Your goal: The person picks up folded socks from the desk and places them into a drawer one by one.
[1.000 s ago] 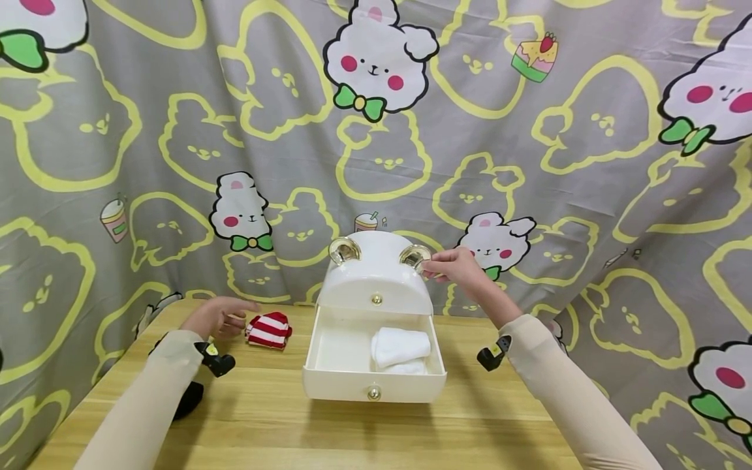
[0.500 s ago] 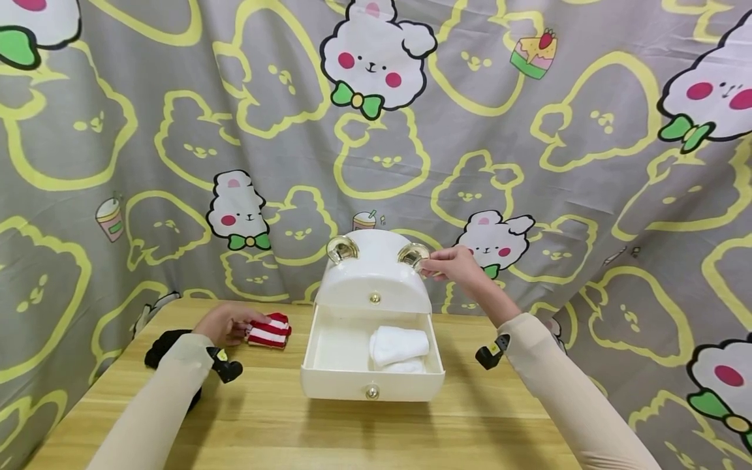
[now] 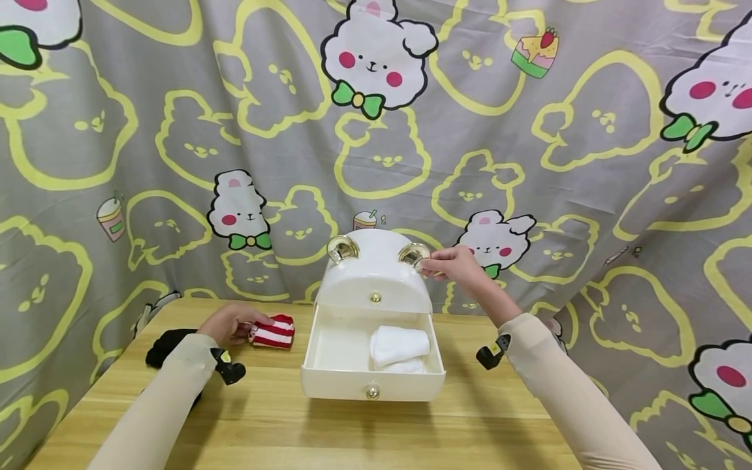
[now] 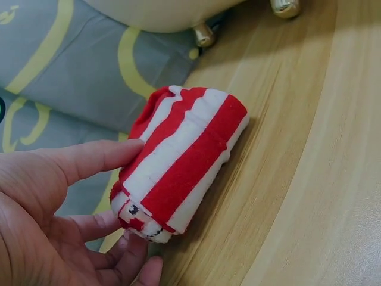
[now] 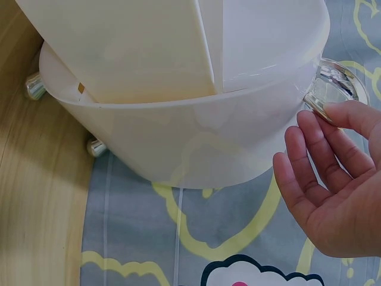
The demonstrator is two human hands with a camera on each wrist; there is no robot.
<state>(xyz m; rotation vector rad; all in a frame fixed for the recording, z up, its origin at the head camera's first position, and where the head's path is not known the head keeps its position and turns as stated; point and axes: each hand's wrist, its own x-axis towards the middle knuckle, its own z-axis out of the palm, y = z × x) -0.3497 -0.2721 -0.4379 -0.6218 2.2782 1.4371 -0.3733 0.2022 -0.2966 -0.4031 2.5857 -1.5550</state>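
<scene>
A rolled sock (image 4: 184,149) with red and white stripes lies on the wooden table, left of a white drawer box. My left hand (image 3: 232,324) pinches its near end, thumb on one side and fingers curled at the other in the left wrist view. My right hand (image 3: 451,264) pinches the gold ear (image 5: 339,83) at the box's upper right between thumb and fingertips. The lower drawer (image 3: 373,385) of the box (image 3: 376,281) is pulled out. Folded white socks (image 3: 401,346) lie in its right half.
A black cloth bundle (image 3: 167,346) lies at the table's left, partly behind the left sleeve. A patterned grey curtain (image 3: 376,176) hangs right behind the table (image 3: 376,437). The drawer's front has a gold knob (image 3: 373,391).
My left hand has moved right to the striped sock and taken hold of its end. The sock has shifted slightly right and turned. My right hand stays on the gold ear.
</scene>
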